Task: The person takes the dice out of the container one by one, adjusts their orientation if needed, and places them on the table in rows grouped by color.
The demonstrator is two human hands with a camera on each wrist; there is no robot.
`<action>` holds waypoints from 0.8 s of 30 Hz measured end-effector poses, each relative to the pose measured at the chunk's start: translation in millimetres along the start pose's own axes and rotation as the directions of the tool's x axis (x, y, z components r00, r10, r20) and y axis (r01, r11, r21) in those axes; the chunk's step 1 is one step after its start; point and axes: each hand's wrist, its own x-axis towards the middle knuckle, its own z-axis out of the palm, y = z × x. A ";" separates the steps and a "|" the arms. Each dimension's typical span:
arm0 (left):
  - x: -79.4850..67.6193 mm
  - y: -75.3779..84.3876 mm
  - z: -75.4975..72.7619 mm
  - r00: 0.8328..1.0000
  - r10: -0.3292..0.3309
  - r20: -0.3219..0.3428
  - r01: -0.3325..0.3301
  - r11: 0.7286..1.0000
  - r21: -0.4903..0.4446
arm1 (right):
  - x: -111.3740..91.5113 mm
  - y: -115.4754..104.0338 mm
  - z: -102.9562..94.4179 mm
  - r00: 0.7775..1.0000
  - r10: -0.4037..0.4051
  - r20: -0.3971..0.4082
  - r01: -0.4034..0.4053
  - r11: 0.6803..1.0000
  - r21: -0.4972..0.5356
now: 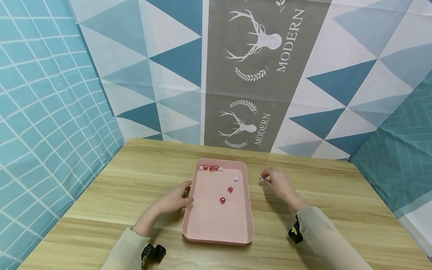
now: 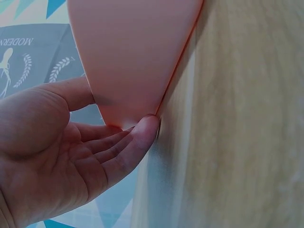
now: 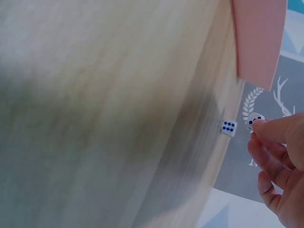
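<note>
A pink rectangular tray [image 1: 206, 225] lies on the wooden table with red and white dice inside. My left hand [image 1: 173, 198] holds the tray's left side, its thumb over the rim and its fingers against the outer wall [image 2: 128, 61]. Right of the tray, my right hand [image 1: 278, 183] pinches a white die [image 3: 255, 119] with blue dots between thumb and fingertips. Just beside it, a second white die [image 3: 228, 128] rests on the table, apart from the fingers.
Along the tray's far wall stands a row of several dice, with a red die [image 1: 211, 169] among them. Nearer the middle are a white die [image 1: 236, 179] and two red dice [image 1: 230, 189]. A patterned cloth [image 1: 179, 75] hangs behind the table [image 1: 135, 168].
</note>
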 end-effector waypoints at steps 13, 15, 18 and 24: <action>0.4 3.0 0.6 1.000 -0.021 0.000 0.021 1.000 -0.003 | -2.8 7.0 8.2 0.999 0.032 0.042 -0.033 0.999 0.028; 0.5 2.9 0.7 1.000 -0.019 0.000 0.019 1.000 -0.004 | -3.0 8.1 9.1 0.997 0.043 0.059 -0.045 0.999 0.031; 0.2 2.9 0.6 1.000 -0.024 0.003 0.024 1.000 -0.013 | -3.5 8.7 10.5 0.997 0.047 0.063 -0.050 0.998 0.032; 0.1 2.6 0.0 1.000 -0.022 0.012 0.022 1.000 -0.021 | -4.9 8.0 12.4 0.999 0.037 0.040 -0.038 0.999 0.020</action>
